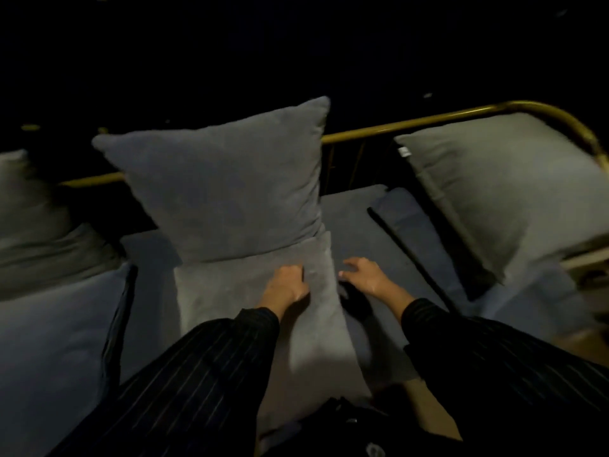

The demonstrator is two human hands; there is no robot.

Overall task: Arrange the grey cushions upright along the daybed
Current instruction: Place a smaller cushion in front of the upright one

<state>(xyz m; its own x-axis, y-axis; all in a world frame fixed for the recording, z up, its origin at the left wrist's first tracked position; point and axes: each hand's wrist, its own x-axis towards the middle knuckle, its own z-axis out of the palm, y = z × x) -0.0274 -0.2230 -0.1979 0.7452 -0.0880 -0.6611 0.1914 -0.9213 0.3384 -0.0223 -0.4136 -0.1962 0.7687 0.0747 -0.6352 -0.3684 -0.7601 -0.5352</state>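
A grey cushion (pixel 227 189) stands upright in the middle of the daybed, leaning back on the brass rail (pixel 369 130). In front of it a second grey cushion (pixel 230 298) lies flat on the seat. My left hand (pixel 286 285) rests on that flat cushion near its right edge, fingers curled on the fabric. My right hand (pixel 365 273) hovers just past the same edge with fingers spread, holding nothing. Another grey cushion (pixel 507 189) leans against the curved right end of the rail. A further cushion (pixel 29 225) slumps at the far left.
The daybed's blue-grey seat pads (pixel 356 219) run left to right, with a dark gap (pixel 415 255) between two of them. A large pad (pixel 49 351) fills the left foreground. Behind the rail everything is dark. The scene is dim and slightly blurred.
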